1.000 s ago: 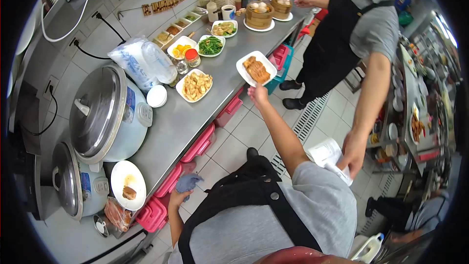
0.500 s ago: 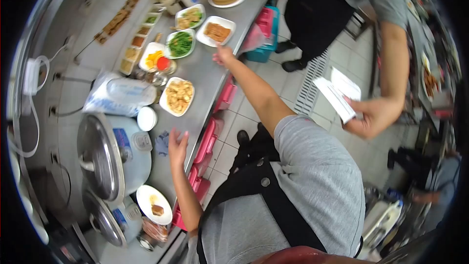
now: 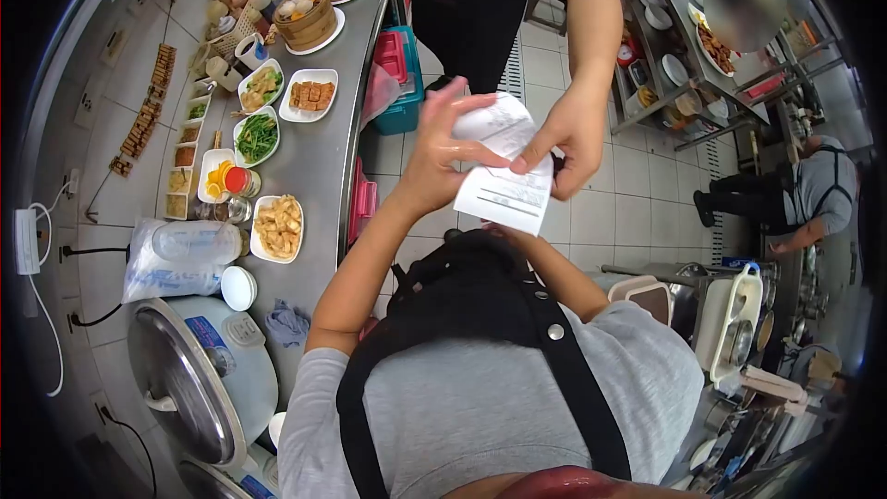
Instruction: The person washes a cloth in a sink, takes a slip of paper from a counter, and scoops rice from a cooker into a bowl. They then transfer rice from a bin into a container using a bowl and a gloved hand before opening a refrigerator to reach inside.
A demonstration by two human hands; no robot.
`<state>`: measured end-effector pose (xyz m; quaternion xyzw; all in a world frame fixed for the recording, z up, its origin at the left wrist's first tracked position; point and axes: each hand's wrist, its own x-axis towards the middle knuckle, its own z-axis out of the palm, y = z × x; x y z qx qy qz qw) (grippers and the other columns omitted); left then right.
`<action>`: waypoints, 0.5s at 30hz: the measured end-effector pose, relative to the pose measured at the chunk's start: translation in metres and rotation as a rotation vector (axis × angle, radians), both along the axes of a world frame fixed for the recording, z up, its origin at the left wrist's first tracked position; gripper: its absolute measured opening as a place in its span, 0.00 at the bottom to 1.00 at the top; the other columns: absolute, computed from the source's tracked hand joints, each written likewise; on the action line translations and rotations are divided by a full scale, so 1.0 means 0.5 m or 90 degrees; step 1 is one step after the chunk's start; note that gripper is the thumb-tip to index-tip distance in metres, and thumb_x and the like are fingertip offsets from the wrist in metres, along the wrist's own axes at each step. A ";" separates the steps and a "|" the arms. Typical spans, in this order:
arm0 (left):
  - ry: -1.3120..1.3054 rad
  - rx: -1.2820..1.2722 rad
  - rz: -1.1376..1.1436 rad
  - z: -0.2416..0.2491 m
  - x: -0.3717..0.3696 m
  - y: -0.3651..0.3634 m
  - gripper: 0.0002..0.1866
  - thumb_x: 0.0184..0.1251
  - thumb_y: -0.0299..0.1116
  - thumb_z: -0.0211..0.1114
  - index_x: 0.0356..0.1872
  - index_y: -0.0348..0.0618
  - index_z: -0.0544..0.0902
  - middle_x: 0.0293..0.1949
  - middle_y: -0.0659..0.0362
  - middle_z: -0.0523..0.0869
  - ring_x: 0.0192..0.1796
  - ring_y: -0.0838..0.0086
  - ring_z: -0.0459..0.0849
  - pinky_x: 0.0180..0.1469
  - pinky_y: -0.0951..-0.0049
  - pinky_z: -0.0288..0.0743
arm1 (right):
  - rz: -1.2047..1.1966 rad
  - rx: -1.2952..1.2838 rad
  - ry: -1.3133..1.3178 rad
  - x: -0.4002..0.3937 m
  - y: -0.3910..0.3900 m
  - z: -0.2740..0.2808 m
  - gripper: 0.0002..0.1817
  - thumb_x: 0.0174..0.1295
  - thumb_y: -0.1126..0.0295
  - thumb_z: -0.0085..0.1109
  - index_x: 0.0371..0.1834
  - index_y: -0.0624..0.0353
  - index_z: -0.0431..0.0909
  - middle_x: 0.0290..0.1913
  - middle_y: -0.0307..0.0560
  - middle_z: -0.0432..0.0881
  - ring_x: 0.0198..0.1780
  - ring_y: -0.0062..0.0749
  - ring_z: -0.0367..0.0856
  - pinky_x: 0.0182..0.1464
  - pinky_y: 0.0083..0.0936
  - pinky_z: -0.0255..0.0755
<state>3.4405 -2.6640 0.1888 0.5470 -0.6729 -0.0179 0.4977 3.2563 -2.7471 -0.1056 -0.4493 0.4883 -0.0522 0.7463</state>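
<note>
My left hand (image 3: 434,157) is at the left side of a printed white paper (image 3: 504,194), its thumb across the front and other fingers spread near the top edge. A co-worker's hand (image 3: 568,143) pinches the same paper from the right. My right hand (image 3: 504,230) is low beneath the paper, near my black apron; its fingers are mostly hidden. On the metal counter to the left are a plate of sliced brown food (image 3: 309,95), a dish of greens (image 3: 256,137) and a dish of pale yellow pieces (image 3: 278,228).
Bamboo steamers (image 3: 305,22) stand at the counter's far end. A large lidded pot (image 3: 189,383) is at the near left. The co-worker's dark apron (image 3: 467,9) is ahead. Shelves with bowls (image 3: 654,17) are at the right; another person (image 3: 813,185) stands farther right.
My left hand has moved from above the counter to the paper. My right hand has left the plate of sliced food and come back toward my body. The co-worker's paper is closer to me.
</note>
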 end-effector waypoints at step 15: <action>0.859 -0.103 0.000 -0.067 0.158 0.287 0.15 0.59 0.24 0.58 0.48 0.39 0.71 0.39 0.56 0.81 0.42 0.76 0.79 0.45 0.76 0.72 | 0.453 0.446 -0.518 0.354 0.151 0.500 0.34 0.61 0.40 0.31 0.55 0.59 0.65 0.46 0.49 0.76 0.45 0.42 0.76 0.44 0.39 0.72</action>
